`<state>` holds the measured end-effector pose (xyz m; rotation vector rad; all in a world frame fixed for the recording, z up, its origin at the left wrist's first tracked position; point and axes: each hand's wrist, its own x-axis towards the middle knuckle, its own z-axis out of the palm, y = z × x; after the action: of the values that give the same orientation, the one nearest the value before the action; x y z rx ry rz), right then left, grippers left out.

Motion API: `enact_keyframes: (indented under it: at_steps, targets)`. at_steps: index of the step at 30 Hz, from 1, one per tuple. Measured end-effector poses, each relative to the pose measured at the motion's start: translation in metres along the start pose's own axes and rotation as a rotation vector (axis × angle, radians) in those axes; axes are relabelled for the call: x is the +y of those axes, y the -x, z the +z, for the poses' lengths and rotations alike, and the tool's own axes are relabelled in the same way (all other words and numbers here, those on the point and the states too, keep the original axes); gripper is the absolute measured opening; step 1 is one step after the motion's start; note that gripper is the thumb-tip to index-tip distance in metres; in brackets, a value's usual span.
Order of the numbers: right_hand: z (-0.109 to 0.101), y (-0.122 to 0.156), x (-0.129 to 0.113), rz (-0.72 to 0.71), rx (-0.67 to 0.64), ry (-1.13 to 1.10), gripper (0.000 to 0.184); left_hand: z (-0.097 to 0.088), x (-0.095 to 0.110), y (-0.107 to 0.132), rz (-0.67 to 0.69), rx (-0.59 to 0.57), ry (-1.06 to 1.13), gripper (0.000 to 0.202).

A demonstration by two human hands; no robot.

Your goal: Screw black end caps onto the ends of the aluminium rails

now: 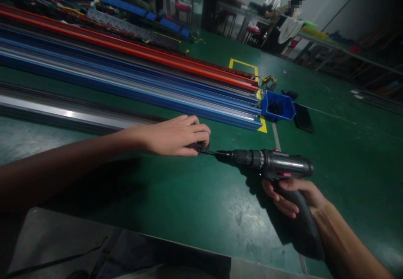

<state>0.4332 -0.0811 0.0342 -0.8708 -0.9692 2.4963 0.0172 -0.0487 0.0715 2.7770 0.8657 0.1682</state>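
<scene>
My right hand (pixel 292 197) is wrapped around the handle of a black cordless drill (pixel 283 163), which lies level and points left. Its long thin bit (pixel 217 153) reaches the end of a dark metal profile (pixel 122 119) with a shiny silver face. Over that end, my left hand (pixel 179 136) is closed, fingers curled down around a small black end piece (pixel 203 147). Whether the bit sits in a screw there is too small to tell. Most of the profile runs off to the left, partly behind my left forearm.
Long blue profiles (pixel 189 102) and red profiles (pixel 157 48) lie side by side beyond my hands. A blue bin (pixel 280 107) with dark small parts stands at their right ends, beside a dark flat object (pixel 304 117). Wires and a clear bottle (pixel 198 2) are farther back; other people are behind.
</scene>
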Motion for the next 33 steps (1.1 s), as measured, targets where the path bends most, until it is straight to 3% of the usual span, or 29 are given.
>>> enact_keyframes:
  at_steps: [33]
  targets:
    - [-0.004, 0.0021, 0.0001, 0.016, 0.004, -0.054, 0.028, 0.0023, -0.0027, 0.0028, 0.007, 0.014, -0.001, 0.03]
